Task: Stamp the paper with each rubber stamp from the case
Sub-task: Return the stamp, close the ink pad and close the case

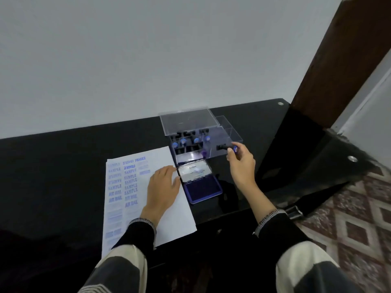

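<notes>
A white paper (169,157) lies on the black table (63,161), its left part covered with several blue imprints such as SAMPLE, FRAGILE and AIR MAIL. My left hand (163,188) rests flat on the paper, fingers spread. A clear plastic case (190,132) stands behind with its lid up and several blue-knobbed stamps inside. My right hand (241,160) holds a rubber stamp (227,148) sideways by its blue knob at the case's right end. An open ink pad (203,188) with a blue cushion lies between the paper and my right hand.
A grey wall rises behind the table. A dark wooden post (330,70) stands at the right by the table's corner. A patterned floor (359,218) shows at the lower right. The table's front edge runs near my forearms.
</notes>
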The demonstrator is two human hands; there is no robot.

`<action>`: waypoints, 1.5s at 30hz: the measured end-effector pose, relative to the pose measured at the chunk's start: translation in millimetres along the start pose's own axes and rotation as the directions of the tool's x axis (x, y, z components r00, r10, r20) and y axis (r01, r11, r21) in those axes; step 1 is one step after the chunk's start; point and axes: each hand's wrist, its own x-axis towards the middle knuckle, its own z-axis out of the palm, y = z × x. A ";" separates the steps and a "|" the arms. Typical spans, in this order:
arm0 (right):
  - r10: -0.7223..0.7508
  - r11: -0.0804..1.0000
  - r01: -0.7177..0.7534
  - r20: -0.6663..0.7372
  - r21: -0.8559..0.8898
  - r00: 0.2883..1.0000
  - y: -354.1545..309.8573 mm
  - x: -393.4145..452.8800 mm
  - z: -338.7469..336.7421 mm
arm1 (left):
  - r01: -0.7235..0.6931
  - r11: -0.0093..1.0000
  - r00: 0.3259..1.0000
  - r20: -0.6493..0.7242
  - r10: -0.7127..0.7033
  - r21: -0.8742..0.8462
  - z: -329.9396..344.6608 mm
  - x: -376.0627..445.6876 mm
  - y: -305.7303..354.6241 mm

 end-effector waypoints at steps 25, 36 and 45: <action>0.118 0.597 0.069 0.173 -0.799 0.978 -7.8 163.0 87.3 | 0.010 0.997 0.998 -0.058 -0.006 0.073 11.8 -0.6 -8.3; 0.278 0.459 -0.002 0.142 -0.889 0.950 -23.3 170.7 100.3 | 0.014 0.996 0.999 -0.049 -0.009 0.093 13.4 0.4 -9.3; 0.007 0.813 0.067 0.124 -0.578 0.992 -18.8 135.3 77.5 | -0.002 0.997 0.998 -0.058 0.006 0.073 13.1 1.1 -11.0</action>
